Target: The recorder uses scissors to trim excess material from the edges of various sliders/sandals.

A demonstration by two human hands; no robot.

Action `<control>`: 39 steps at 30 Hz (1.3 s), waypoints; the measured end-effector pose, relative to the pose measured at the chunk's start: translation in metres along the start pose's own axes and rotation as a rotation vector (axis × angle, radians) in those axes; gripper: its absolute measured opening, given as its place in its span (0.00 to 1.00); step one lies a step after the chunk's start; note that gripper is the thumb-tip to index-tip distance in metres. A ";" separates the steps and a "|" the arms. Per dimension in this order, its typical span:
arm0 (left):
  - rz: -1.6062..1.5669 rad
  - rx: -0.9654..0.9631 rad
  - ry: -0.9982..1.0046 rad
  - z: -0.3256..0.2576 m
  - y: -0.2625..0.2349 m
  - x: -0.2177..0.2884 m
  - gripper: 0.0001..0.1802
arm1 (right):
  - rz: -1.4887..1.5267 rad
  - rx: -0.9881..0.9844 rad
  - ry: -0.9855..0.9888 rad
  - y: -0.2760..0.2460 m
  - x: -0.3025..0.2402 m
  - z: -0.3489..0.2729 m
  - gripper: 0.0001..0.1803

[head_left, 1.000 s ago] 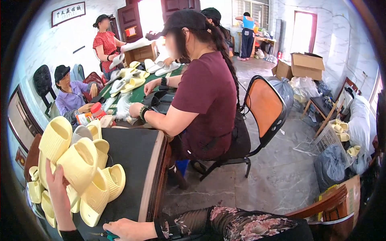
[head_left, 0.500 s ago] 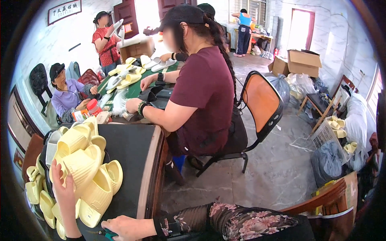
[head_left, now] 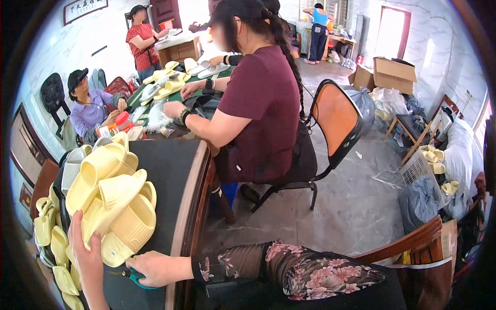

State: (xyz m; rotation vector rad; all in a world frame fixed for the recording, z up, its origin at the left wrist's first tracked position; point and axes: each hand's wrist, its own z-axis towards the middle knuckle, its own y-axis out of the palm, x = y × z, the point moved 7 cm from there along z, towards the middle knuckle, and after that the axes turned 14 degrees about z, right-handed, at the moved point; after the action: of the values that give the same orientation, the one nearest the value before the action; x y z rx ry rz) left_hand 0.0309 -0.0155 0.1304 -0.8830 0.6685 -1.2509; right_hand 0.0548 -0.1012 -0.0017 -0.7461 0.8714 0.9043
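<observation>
A pile of pale yellow slippers [head_left: 133, 223] lies on the dark tabletop [head_left: 164, 178], with several more hanging down its left side. My left hand [head_left: 87, 249] is at the near left of the pile, its fingers stretched upward and the thumb apart, against the edge of a slipper. My right hand [head_left: 161, 268] is closed around a small tool with a teal handle [head_left: 139, 280]. The tool's thin dark tip points left, just below the nearest slipper. Its exact kind is partly hidden by my fingers.
A co-worker in a maroon shirt [head_left: 261, 108] sits just beyond the table on an orange-backed chair [head_left: 337, 119]. Others work around a green table [head_left: 154, 114] with slippers on it. Bags, boxes and a plastic crate [head_left: 417, 173] stand at right; a wooden chair [head_left: 408, 242] is near.
The view has shifted slightly. My right hand with the teal-handled tool has moved up toward the nearest slipper. My left hand stays beside the pile. The standing co-worker in red has lowered the slipper.
</observation>
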 end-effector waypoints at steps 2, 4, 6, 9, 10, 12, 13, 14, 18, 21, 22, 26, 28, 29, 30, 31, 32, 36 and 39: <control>-0.006 -0.011 -0.027 -0.014 -0.012 -0.004 0.29 | -0.015 0.012 -0.017 0.001 -0.001 0.001 0.18; 0.041 0.101 -0.068 -0.035 -0.032 -0.001 0.21 | -0.044 -0.028 -0.029 0.005 -0.004 0.003 0.18; 0.021 0.026 -0.152 -0.058 -0.033 -0.023 0.24 | -0.043 -0.014 -0.043 0.001 0.000 0.002 0.19; -0.141 0.063 -0.143 -0.083 -0.037 -0.033 0.24 | -0.028 0.002 -0.042 0.004 0.008 0.005 0.21; -0.054 0.074 -0.068 -0.071 -0.053 -0.003 0.20 | -0.002 0.019 -0.053 0.009 0.010 0.007 0.20; 0.029 0.082 0.019 -0.074 -0.070 0.027 0.16 | 0.096 0.075 -0.114 0.008 0.003 0.006 0.18; -0.057 0.053 -0.097 -0.090 -0.070 0.018 0.17 | 0.092 0.083 -0.109 0.007 -0.002 0.003 0.18; -0.136 0.023 -0.221 -0.108 -0.070 0.007 0.18 | 0.146 0.079 -0.120 0.010 -0.010 0.002 0.17; -0.194 0.050 -0.369 -0.157 -0.075 -0.001 0.17 | 0.207 -0.010 -0.143 0.033 -0.046 0.001 0.14; -0.525 -0.025 -0.627 -0.179 -0.049 -0.010 0.19 | 0.164 -0.167 -0.133 0.060 -0.058 0.001 0.15; -0.669 -0.057 -0.701 -0.186 -0.036 -0.012 0.21 | 0.112 -0.129 -0.198 0.066 -0.059 0.000 0.15; -1.245 -0.075 -0.764 -0.210 0.006 -0.036 0.25 | -0.164 -0.105 -0.412 0.084 -0.064 0.003 0.20; -1.257 0.018 -0.900 -0.201 0.009 -0.052 0.22 | -0.219 -0.111 -0.450 0.098 -0.063 0.006 0.20; -1.265 0.107 -1.026 -0.205 0.011 -0.067 0.19 | -0.316 -0.079 -0.467 0.104 -0.062 0.009 0.22; -1.359 0.154 -0.822 -0.210 0.025 -0.095 0.11 | -0.400 -0.054 -0.500 0.113 -0.067 0.012 0.24; -1.273 0.200 -0.844 -0.199 0.017 -0.088 0.03 | -0.454 -0.093 -0.504 0.119 -0.068 0.015 0.23; -1.216 0.223 -0.842 -0.201 0.013 -0.099 0.03 | -0.499 -0.139 -0.512 0.129 -0.064 0.018 0.24; -1.148 0.357 -0.894 -0.205 0.025 -0.136 0.04 | -0.395 -0.062 -0.667 0.113 -0.088 0.009 0.24; -1.277 0.346 -0.932 -0.187 0.012 -0.122 0.07 | -0.256 -0.082 -0.714 0.078 -0.137 0.003 0.22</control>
State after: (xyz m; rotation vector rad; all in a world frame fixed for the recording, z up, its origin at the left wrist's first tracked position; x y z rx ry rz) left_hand -0.1445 0.0684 0.0192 -1.4845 -1.0054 -1.6970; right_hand -0.0599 -0.1124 0.1052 -0.5278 0.1059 0.8891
